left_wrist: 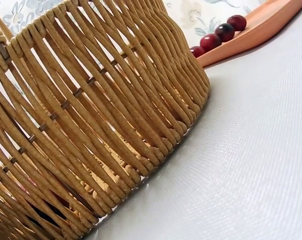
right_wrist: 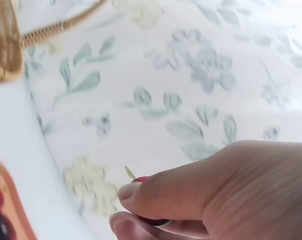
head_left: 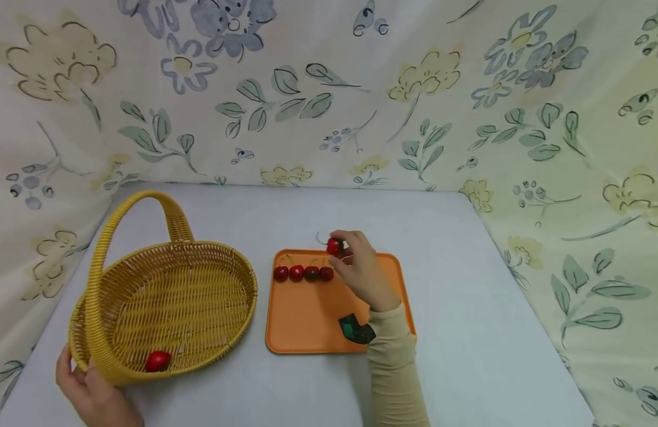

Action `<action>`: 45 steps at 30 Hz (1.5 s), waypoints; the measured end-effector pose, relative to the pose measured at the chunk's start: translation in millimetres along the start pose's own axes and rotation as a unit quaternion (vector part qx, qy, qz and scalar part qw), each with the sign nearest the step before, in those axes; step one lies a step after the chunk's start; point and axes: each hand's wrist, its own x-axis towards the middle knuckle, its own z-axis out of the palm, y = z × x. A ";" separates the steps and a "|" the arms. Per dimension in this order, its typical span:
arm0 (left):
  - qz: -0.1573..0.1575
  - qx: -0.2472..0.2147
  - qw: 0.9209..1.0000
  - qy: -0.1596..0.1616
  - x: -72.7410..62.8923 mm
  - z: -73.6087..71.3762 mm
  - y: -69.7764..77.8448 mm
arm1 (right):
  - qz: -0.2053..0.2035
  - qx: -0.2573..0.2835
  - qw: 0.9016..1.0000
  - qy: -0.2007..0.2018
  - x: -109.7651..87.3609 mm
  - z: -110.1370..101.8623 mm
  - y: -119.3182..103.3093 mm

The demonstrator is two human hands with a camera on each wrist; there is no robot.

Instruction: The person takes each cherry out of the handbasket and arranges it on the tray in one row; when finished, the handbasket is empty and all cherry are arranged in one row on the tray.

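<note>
My right hand [head_left: 363, 273] pinches a red cherry [head_left: 334, 246] between thumb and fingertips, its stem pointing left, above the back edge of an orange tray [head_left: 307, 320]. In the right wrist view the fingers hide most of that cherry [right_wrist: 141, 179]. Several dark red cherries [head_left: 296, 273] lie in a row along the tray's back left, stems toward the back. At the front left of a yellow wicker basket [head_left: 243, 279], my left hand [head_left: 96, 394] grips the rim near the base of the tall handle. Inside the basket lies a red fruit [head_left: 158, 360].
The basket stands left of the tray on a white table [head_left: 478, 308], with a narrow gap between them. Its arched handle [head_left: 96, 279] rises over the left side. A floral cloth [head_left: 329, 118] hangs behind. By the right sleeve [head_left: 395, 362] sits a dark green faceted piece [head_left: 355, 330].
</note>
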 end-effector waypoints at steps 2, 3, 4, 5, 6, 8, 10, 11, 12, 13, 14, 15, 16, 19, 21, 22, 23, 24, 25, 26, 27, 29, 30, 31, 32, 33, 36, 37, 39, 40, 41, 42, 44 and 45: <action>-0.008 -0.007 1.000 0.001 0.2 -0.2 0.9 | 0.039 -0.004 0.999 0.022 -5.8 -8.4 12.2; -0.012 -0.010 1.000 0.001 0.2 -0.1 1.2 | 0.054 -0.010 0.998 0.031 -8.8 -11.3 17.5; -0.014 -0.013 1.000 0.001 0.1 0.1 1.5 | 0.069 -0.018 0.997 0.036 -11.7 -13.6 21.9; -0.014 -0.017 1.000 0.002 -0.1 0.4 1.8 | 0.079 -0.027 0.996 0.039 -14.4 -14.9 26.5; -0.013 -0.023 1.000 0.001 -0.3 0.7 2.0 | 0.086 -0.036 0.995 0.040 -16.8 -15.1 31.1; -0.008 -0.031 0.999 0.001 -0.8 1.2 2.2 | 0.092 -0.056 0.993 0.039 -20.6 -12.7 40.7; -0.004 -0.035 0.999 0.001 -1.1 1.4 2.4 | 0.091 -0.064 0.993 0.038 -23.3 -8.2 48.3; -0.002 -0.037 0.999 0.000 -1.2 1.4 2.4 | 0.088 -0.069 0.993 0.037 -24.2 -5.2 52.2; 0.000 -0.036 0.999 0.001 -1.0 1.4 2.3 | 0.085 -0.073 0.993 0.038 -24.9 -2.0 55.7; 0.001 -0.035 0.999 0.001 -0.8 1.4 2.3 | 0.080 -0.076 0.993 0.040 -25.4 1.0 58.5; 0.002 -0.036 0.999 0.001 -0.5 1.5 2.1 | 0.072 -0.081 0.993 0.044 -25.8 4.2 61.0; 0.002 -0.038 0.999 0.001 0.0 1.5 2.0 | 0.067 -0.085 0.993 0.046 -26.4 7.3 62.9; 0.004 -0.040 0.999 0.001 0.3 1.3 1.7 | 0.061 -0.091 0.993 0.046 -26.5 10.5 65.1; 0.008 -0.044 0.999 0.002 1.5 0.9 0.3 | 0.048 -0.103 0.993 0.037 -26.7 19.7 71.0; 0.010 -0.044 0.999 0.003 2.3 0.7 -0.7 | 0.050 -0.107 0.993 0.023 -26.4 25.2 74.4; 0.011 -0.044 0.999 0.002 2.7 0.7 -1.2 | 0.052 -0.108 0.993 0.016 -25.8 27.6 76.2; 0.011 -0.047 0.999 0.002 3.0 0.7 -1.6 | 0.054 -0.109 0.993 0.009 -25.5 29.6 77.6; 0.011 -0.050 0.999 0.001 3.2 0.8 -1.9 | 0.058 -0.109 0.992 0.004 -25.3 31.3 78.6; 0.012 -0.050 0.999 -0.001 3.3 0.9 -2.3 | 0.062 -0.109 0.992 0.000 -24.9 32.7 79.7; 0.012 -0.051 0.999 -0.002 3.4 0.9 -2.6 | 0.067 -0.109 0.992 -0.004 -24.7 33.9 80.5; 0.012 -0.055 0.998 -0.003 3.4 0.8 -2.8 | 0.071 -0.110 0.991 -0.007 -24.5 34.9 81.4; 0.017 -0.061 0.998 -0.005 3.0 0.7 -3.6 | 0.078 -0.108 0.991 -0.012 -23.6 36.3 81.9; 0.020 -0.060 0.998 -0.006 2.9 0.6 -3.9 | 0.082 -0.108 0.991 -0.014 -23.2 36.9 82.0; 0.022 -0.060 0.998 -0.006 2.8 0.5 -4.1 | 0.085 -0.109 0.990 -0.016 -23.0 37.4 82.3; 0.024 -0.061 0.998 -0.006 2.8 0.4 -4.4 | 0.088 -0.111 0.990 -0.017 -22.5 37.9 82.4; 0.026 -0.060 0.998 -0.006 2.8 0.4 -4.7 | 0.091 -0.111 0.990 -0.018 -22.0 38.6 82.6; 0.030 -0.056 0.998 -0.005 3.0 0.2 -6.2 | 0.098 -0.114 0.988 -0.019 -20.6 40.8 83.4; 0.031 -0.055 0.998 -0.005 3.3 0.2 -6.6 | 0.099 -0.114 0.988 -0.019 -20.3 41.4 83.6; 0.033 -0.055 0.998 -0.005 3.6 0.3 -7.1 | 0.103 -0.111 0.988 -0.019 -20.2 42.5 84.0; 0.034 -0.057 0.998 -0.006 3.7 0.2 -7.2 | 0.102 -0.112 0.988 -0.019 -20.5 42.8 83.9; 0.034 -0.058 0.998 -0.007 3.8 0.0 -7.2 | 0.101 -0.110 0.989 -0.019 -20.7 43.0 83.7; 0.032 -0.058 0.998 -0.010 3.8 -0.1 -6.9 | 0.102 -0.110 0.989 -0.019 -20.9 43.1 83.5; 0.033 -0.057 0.998 -0.013 3.3 -0.3 -6.5 | 0.101 -0.107 0.989 -0.018 -21.0 43.4 83.2; 0.034 -0.057 0.998 -0.015 3.0 -0.4 -6.6 | 0.101 -0.107 0.989 -0.018 -20.9 43.5 83.0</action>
